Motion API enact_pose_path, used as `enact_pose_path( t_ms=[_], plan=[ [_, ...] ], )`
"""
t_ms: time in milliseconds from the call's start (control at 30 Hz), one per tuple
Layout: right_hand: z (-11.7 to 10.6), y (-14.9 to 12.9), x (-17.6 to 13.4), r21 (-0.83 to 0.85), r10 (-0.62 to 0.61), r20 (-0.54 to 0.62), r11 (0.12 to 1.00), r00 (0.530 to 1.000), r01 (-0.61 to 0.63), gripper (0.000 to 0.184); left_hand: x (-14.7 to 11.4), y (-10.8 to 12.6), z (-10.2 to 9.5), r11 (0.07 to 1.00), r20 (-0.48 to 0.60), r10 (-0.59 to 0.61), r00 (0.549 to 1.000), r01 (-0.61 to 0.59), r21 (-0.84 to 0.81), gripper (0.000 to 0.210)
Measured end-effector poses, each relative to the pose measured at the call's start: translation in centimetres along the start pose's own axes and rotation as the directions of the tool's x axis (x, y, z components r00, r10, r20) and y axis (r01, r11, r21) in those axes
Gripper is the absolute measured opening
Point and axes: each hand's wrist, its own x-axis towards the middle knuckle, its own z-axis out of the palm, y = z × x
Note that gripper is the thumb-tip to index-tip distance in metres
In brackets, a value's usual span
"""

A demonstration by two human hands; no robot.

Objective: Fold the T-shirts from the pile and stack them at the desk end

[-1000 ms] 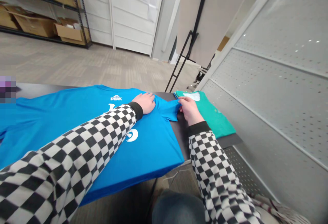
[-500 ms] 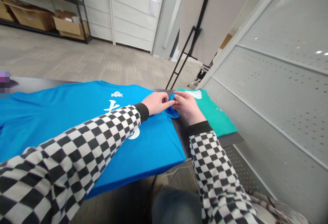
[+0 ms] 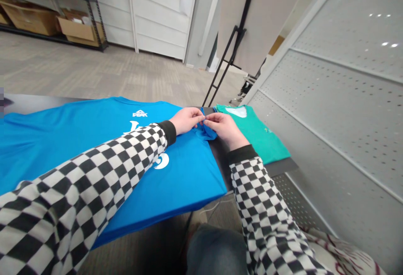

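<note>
A blue T-shirt (image 3: 78, 140) with white print lies spread over the dark table (image 3: 222, 157), its lower edge hanging over the front. My left hand (image 3: 188, 119) pinches the cloth of its right-hand sleeve between thumb and fingers. Fingertip to fingertip with it, my right hand (image 3: 225, 129) pinches the same bit of sleeve, lifted a little off the table. The sleeve is bunched below the fingers. My left forearm crosses above the shirt and covers part of the print. Beyond my right hand lies a green folded shirt (image 3: 267, 140).
A perforated grey panel (image 3: 340, 98) stands close along the right. Behind the table are a board on a black stand (image 3: 234, 48), a white cabinet (image 3: 160, 19) and a shelf rack with cardboard boxes (image 3: 80, 29). A thin white cable (image 3: 217, 205) hangs below the table.
Both hands have shifted slightly left and come together on the sleeve. My right hand's fingers have closed into a pinch, and a point of sleeve cloth now stands up between the hands.
</note>
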Motion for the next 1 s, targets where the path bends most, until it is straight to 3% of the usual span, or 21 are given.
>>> enact_pose_path(
  t_ms=[500, 700, 833, 933, 1000],
  plan=[
    [0.2, -0.1, 0.0, 0.042, -0.028, -0.016, 0.999, 0.999, 0.029, 0.035, -0.2, 0.7, -0.2, 0.994, -0.013, -0.034, 0.999, 0.033, -0.106, 0.017],
    [0.2, 0.1, 0.1, -0.094, -0.027, -0.068, 0.995, 0.997, 0.021, 0.024, -0.3, 0.8, -0.3, 0.994, 0.024, -0.005, 1.0, 0.007, -0.105, 0.014],
    [-0.1, 0.9, 0.7, -0.093, 0.061, -0.202, 0.992, 0.977, -0.081, 0.013, -0.1, 0.4, -0.1, 0.999, -0.019, -0.007, 1.0, 0.006, -0.042, 0.014],
    [-0.6, 1.6, 1.3, -0.085, 0.128, -0.356, 0.982, 0.926, -0.169, 0.006, -0.2, 0.2, 0.0, 1.0, -0.055, -0.003, 0.999, 0.004, 0.015, 0.013],
    [-0.9, 1.4, 1.5, -0.063, 0.087, -0.454, 0.99, 0.887, -0.13, 0.008, -0.2, 0.2, 0.1, 0.999, -0.06, 0.004, 0.998, -0.001, 0.044, 0.014]
  ],
)
